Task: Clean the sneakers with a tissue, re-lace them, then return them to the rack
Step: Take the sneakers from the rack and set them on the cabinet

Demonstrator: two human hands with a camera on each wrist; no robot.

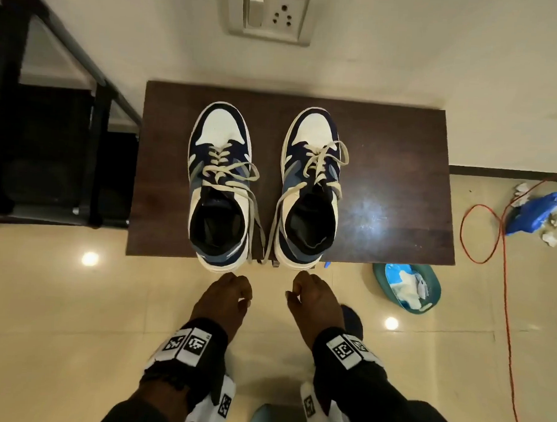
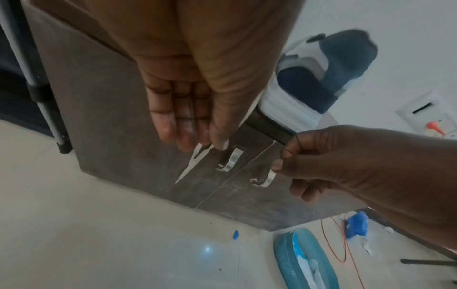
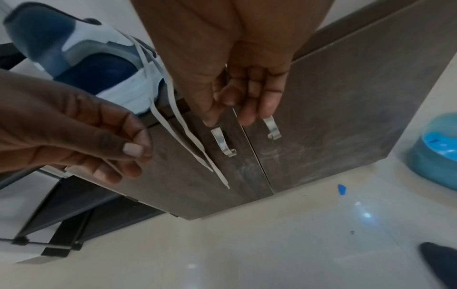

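Note:
Two navy-and-white sneakers stand side by side on a dark wooden cabinet top (image 1: 396, 152), toes to the wall: the left sneaker (image 1: 219, 182) and the right sneaker (image 1: 310, 186). Their cream laces are loose. Two lace ends (image 3: 193, 140) hang over the front edge, down the cabinet door. My left hand (image 1: 231, 292) hovers just below the left sneaker's heel, fingers loosely curled, holding nothing I can see. My right hand (image 1: 308, 296) hangs the same way under the right sneaker, close to the metal door handles (image 3: 223, 142).
A teal basin (image 1: 407, 287) with a tissue pack sits on the floor at the right. Farther right lie a blue bag (image 1: 535, 214), crumpled tissues and a red cable (image 1: 505, 287). A black rack (image 1: 97, 136) stands left of the cabinet. A wall socket (image 1: 269, 13) is above.

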